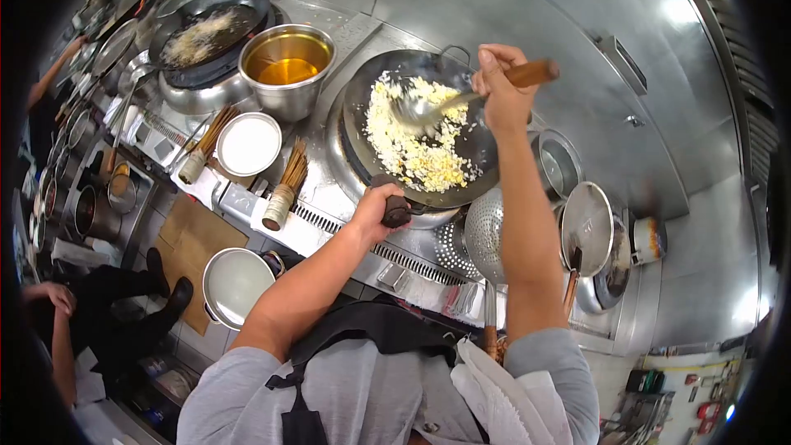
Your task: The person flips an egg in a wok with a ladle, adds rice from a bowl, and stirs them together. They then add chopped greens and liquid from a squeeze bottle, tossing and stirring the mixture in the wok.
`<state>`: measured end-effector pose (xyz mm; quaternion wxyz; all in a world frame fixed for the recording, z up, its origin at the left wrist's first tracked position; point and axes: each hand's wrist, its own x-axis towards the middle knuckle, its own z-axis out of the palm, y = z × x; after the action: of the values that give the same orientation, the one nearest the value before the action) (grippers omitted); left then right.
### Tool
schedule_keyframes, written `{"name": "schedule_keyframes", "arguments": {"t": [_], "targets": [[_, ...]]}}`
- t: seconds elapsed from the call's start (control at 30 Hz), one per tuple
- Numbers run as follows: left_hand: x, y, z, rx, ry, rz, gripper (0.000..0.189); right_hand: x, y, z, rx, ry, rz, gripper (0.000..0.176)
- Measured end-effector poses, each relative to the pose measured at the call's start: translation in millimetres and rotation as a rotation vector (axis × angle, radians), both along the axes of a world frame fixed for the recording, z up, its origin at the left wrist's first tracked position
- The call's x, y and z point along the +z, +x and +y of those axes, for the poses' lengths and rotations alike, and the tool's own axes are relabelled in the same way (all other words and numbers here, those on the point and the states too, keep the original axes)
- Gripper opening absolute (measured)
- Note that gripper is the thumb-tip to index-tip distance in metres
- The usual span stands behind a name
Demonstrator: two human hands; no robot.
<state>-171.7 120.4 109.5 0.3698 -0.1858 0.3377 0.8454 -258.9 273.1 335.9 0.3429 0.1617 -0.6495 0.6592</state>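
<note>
My left hand (pixel 377 213) is wrapped round the dark, cloth-covered handle (pixel 395 204) of a wok (pixel 356 107) on the stove. Above the wok's right side, my right hand (pixel 504 86) grips the wooden handle (pixel 535 73) of a metal ladle (pixel 416 112). The ladle's bowl, blurred by motion, is down in the food. Loose white and yellow bits (pixel 437 166), which look like rice and egg, lie spread over the wok's middle and left side.
Left of the wok stand a steel pot of amber liquid (pixel 288 71), a white-filled bowl (pixel 249 144), bamboo brushes (pixel 286 185) and another wok (pixel 247 0) with frothing food. Strainers (pixel 587 218) lie at right. A white pot (pixel 237 287) is below. Another person's hands (pixel 59 297) show at far left.
</note>
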Motion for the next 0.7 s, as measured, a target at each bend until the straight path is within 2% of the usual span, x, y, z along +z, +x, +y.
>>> {"name": "schedule_keyframes", "arguments": {"t": [0.07, 0.1, 0.17, 0.27, 0.3, 0.4, 0.43, 0.53, 0.57, 0.6, 0.7], "targets": [[-7, 0, 2, -0.009, -0.009, 0.022, 0.018, 20, 31, -9, 0.034, 0.063, -0.165, 0.016], [-4, -1, 2, -0.008, -0.016, 0.006, 0.017, 49, 43, -15, 0.033, 0.065, -0.199, 0.014], [-2, -2, 2, -0.027, 0.003, 0.002, 0.017, 88, 88, -28, -0.052, 0.073, -0.117, 0.017], [-3, -6, -1, -0.130, -0.013, -0.044, 0.026, 62, 82, -11, -0.009, -0.033, -0.100, 0.019], [-1, -7, -2, -0.141, -0.003, -0.057, 0.025, 39, 52, 1, -0.010, -0.115, -0.138, 0.019], [1, -3, -3, -0.118, 0.003, -0.066, 0.023, 29, 17, 2, -0.109, -0.191, -0.026, 0.018], [2, -6, -2, -0.096, 0.004, -0.063, 0.022, 37, 31, -8, -0.075, -0.181, -0.003, 0.017], [-3, -2, 2, -0.046, 0.030, -0.051, 0.019, 23, 65, -39, -0.179, -0.085, 0.005, 0.017], [-8, -4, 3, -0.052, 0.046, -0.052, 0.019, 7, 52, -31, -0.101, -0.106, 0.010, 0.017], [-12, -2, 4, -0.051, 0.050, -0.054, 0.019, -1, 34, -15, -0.123, -0.098, 0.007, 0.017], [-3, 0, 3, -0.029, 0.024, -0.052, 0.022, 13, 7, 28, -0.164, -0.059, -0.011, 0.018]]}}
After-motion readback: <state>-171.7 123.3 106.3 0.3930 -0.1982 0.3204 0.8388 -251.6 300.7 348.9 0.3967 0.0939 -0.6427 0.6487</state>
